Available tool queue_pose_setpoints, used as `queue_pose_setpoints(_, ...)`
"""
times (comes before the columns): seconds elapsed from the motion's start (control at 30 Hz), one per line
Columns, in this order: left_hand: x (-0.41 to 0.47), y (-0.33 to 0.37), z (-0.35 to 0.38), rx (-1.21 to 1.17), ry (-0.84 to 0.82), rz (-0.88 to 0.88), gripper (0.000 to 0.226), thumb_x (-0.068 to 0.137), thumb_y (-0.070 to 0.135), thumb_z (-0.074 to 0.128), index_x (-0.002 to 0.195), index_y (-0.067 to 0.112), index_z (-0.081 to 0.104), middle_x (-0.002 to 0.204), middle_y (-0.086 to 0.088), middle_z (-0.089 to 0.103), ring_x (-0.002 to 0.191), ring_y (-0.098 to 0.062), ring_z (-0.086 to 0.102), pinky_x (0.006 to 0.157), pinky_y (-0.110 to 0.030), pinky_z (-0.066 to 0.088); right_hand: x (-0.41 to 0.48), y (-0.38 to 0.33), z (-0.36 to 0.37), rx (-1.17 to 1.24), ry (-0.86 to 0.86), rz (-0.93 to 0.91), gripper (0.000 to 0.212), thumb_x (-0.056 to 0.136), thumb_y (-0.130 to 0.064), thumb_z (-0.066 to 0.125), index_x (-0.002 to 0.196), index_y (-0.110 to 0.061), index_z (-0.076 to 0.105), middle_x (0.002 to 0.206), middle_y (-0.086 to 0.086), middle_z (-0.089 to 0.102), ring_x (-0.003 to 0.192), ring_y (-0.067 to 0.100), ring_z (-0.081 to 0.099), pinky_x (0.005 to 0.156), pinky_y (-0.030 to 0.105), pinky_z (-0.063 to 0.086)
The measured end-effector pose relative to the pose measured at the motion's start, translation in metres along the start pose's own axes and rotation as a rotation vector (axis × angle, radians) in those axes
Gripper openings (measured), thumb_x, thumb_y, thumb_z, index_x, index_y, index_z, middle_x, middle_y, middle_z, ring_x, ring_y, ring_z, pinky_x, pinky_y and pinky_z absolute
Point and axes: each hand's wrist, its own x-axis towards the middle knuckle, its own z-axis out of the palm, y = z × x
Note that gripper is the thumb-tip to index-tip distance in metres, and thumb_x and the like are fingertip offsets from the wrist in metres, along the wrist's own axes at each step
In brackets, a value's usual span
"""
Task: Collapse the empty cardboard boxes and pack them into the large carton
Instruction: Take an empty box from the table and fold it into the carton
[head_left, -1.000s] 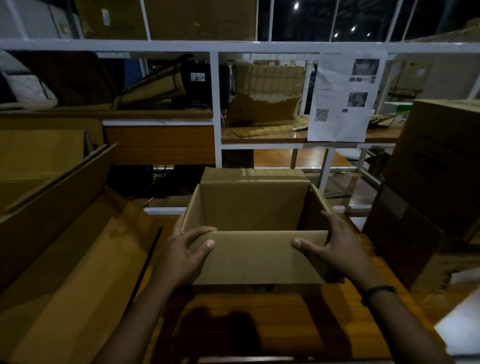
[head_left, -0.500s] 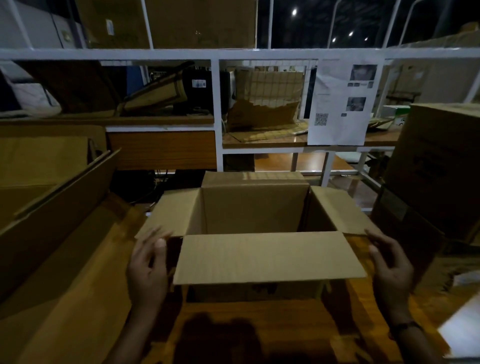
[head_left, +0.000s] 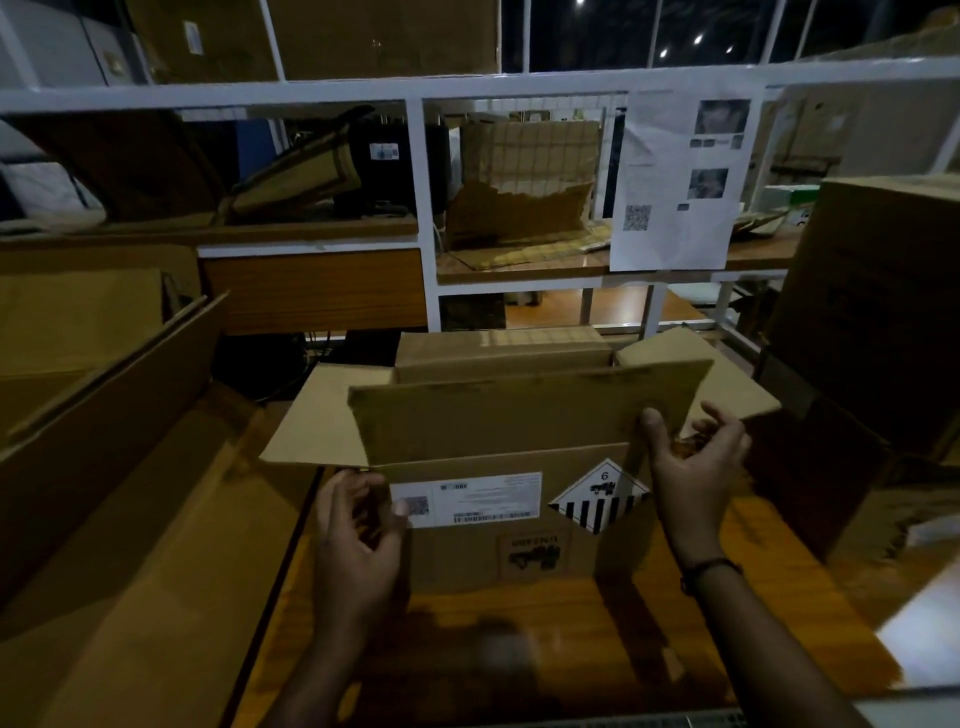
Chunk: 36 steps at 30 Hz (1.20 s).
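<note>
A small cardboard box (head_left: 467, 561) stands on the wooden table (head_left: 597, 639) in front of me, its top flaps open. The front wall carries a white shipping label and a striped hazard diamond. The near flap (head_left: 509, 415) stands up, and the side flaps spread outwards. My left hand (head_left: 358, 525) curls round the box's front left corner, thumb on the label. At the near flap's right end, my right hand (head_left: 691, 462) pinches the flap with the thumb in front and the fingers behind. A large open carton (head_left: 130, 519) lies at the left.
Another tall cardboard carton (head_left: 883, 322) stands at the right, close to the small box. Behind the table a white metal rack (head_left: 423, 208) holds torn cardboard, a black device and a hanging printed sheet (head_left: 675, 182). More flat cardboard leans at the far left.
The near flap has swung from lying outwards towards me to standing up. Both hands moved in from the side flaps to the box's front corners, and the labelled front wall now shows.
</note>
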Motion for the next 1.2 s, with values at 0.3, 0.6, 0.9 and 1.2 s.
queue_pose_setpoints(0.3, -0.008, -0.023, 0.008, 0.060, -0.108, 0.063, 0.050, 0.090, 0.015, 0.075, 0.123, 0.045, 0.053, 0.138, -0.001, 0.055, 0.131, -0.024, 0.053, 0.080, -0.014, 0.049, -0.005, 0.012, 0.010, -0.108, 0.027, -0.085, 0.062, 0.087, -0.037, 0.076, 0.135, -0.017, 0.043, 0.139, 0.017, 0.035, 0.115, 0.020, 0.046, 0.081, 0.037, 0.057)
queue_pose_setpoints(0.6, -0.024, -0.038, 0.022, 0.080, -0.215, 0.027, 0.080, 0.078, 0.065, 0.063, 0.149, 0.061, 0.027, 0.163, 0.003, 0.026, 0.139, -0.006, 0.032, 0.098, -0.033, 0.041, -0.054, 0.083, -0.003, -0.279, -0.313, -0.285, 0.097, 0.073, -0.031, 0.088, 0.150, -0.044, 0.032, 0.169, 0.001, -0.009, 0.138, 0.048, 0.040, 0.066, 0.048, 0.064)
queue_pose_setpoints(0.9, -0.019, -0.038, 0.025, 0.115, -0.298, 0.046, 0.113, 0.074, 0.027, 0.092, 0.150, 0.067, 0.018, 0.167, 0.011, 0.001, 0.149, -0.022, 0.022, 0.106, -0.048, 0.049, -0.051, 0.063, -0.008, -0.451, -0.512, -0.441, 0.097, 0.079, -0.068, 0.057, 0.160, -0.031, 0.020, 0.170, 0.015, -0.011, 0.153, 0.043, 0.009, 0.087, 0.065, 0.056)
queue_pose_setpoints(1.2, 0.012, -0.005, 0.006, 0.315, -0.297, 0.249, 0.120, 0.056, 0.033, 0.100, 0.142, 0.074, 0.028, 0.166, -0.002, -0.009, 0.152, -0.038, 0.014, 0.111, -0.064, 0.041, -0.012, 0.013, -0.011, -0.470, -0.609, -0.553, 0.114, 0.064, -0.082, 0.065, 0.160, -0.042, 0.019, 0.171, 0.005, -0.005, 0.144, 0.041, 0.024, 0.095, 0.055, 0.049)
